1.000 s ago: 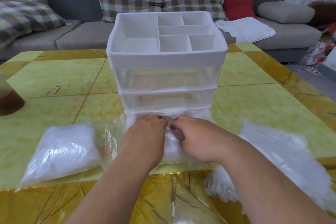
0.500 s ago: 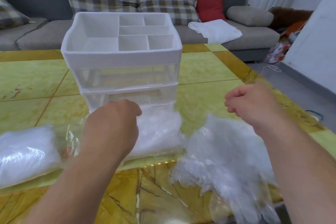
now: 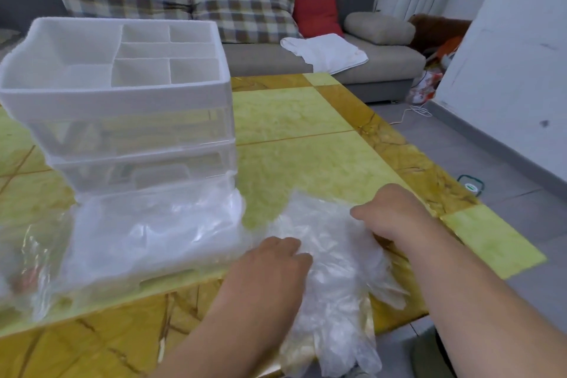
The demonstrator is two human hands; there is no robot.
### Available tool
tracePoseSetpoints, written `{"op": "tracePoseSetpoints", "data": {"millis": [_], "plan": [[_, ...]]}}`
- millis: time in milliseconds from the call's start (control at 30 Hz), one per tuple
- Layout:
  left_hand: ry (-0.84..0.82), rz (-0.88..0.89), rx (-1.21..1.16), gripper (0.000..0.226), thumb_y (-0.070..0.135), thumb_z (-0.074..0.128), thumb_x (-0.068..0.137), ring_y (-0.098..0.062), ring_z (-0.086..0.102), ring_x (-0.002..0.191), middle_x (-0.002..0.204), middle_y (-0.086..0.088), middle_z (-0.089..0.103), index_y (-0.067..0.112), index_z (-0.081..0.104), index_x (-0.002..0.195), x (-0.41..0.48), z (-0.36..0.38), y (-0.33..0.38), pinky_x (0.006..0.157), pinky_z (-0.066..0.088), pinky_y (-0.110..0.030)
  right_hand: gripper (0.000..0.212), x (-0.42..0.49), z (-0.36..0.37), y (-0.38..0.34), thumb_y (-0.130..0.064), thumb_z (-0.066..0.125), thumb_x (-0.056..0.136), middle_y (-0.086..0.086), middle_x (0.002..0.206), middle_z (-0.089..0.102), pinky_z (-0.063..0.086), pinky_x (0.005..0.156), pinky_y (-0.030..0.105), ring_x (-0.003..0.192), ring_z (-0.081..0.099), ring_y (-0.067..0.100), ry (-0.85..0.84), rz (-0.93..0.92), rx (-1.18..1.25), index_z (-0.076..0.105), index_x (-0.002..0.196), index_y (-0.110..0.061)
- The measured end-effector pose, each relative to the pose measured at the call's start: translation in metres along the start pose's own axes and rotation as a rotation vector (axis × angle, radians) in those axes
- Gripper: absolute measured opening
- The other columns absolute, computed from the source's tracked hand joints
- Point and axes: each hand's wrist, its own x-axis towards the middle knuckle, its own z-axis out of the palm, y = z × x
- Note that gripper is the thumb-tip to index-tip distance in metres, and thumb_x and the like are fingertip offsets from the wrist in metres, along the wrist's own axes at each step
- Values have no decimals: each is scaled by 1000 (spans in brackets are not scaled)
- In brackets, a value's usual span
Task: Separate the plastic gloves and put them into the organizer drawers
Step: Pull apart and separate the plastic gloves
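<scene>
Resting on loose gloves point(image 3: 334, 252), left hand point(image 3: 273, 267) and right hand point(image 3: 395, 215), grip unclear; organizer point(image 3: 122, 107), bagged gloves point(image 3: 147, 233) alongside

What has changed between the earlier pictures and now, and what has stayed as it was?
Both hands left the pulled-out bottom drawer and moved right to the loose pile of gloves: first the right hand, then the left hand. Both now touch the pile; whether they grip it is unclear. The drawer stays open and full of gloves; the organizer has not moved.
</scene>
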Motion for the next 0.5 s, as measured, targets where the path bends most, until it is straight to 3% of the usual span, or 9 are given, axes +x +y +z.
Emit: {"op": "tracePoseSetpoints", "data": {"millis": [67, 133, 233, 400, 500], "plan": [[16, 6, 3, 19, 20, 47, 97, -17, 49, 110, 116, 8, 50, 29, 54, 113, 0, 3, 0, 90, 49, -36, 30, -1, -5, 5, -23, 63, 83, 6, 61, 53, 36, 52, 25, 57, 53, 26, 32, 24, -23, 49, 59, -10], [32, 20, 15, 18, 22, 47, 98, -17, 50, 108, 116, 9, 51, 29, 56, 112, 0, 4, 0, 89, 49, -35, 28, -1, -6, 7, -23, 62, 84, 9, 64, 60, 46, 56, 30, 63, 63, 31, 8, 44, 38, 51, 62, -9], [46, 28, 6, 23, 25, 47, 98, -17, 51, 110, 122, 9, 53, 30, 58, 117, 1, 4, 0, 90, 49, -36, 22, -2, 1, 4, -21, 67, 86, 18, 82, 70, 60, 71, 43, 78, 71, 37, -132, 72, 353, 60, 79, -1], [48, 22, -14, 24, 24, 46, 98, -17, 50, 112, 129, 10, 52, 30, 58, 118, 0, 5, 1, 90, 50, -36, 27, -6, 10, -8, -24, 78, 83, 14, 73, 62, 47, 53, 29, 60, 58, 28, -239, 137, 595, 65, 85, 0], [33, 19, -7, 25, 25, 45, 99, -18, 49, 114, 133, 9, 50, 30, 57, 120, 1, 5, 0, 93, 49, -37, 40, -12, 10, -16, -37, 82, 79, 10, 82, 68, 48, 64, 30, 72, 64, 27, -283, 128, 640, 67, 89, -1]]}}
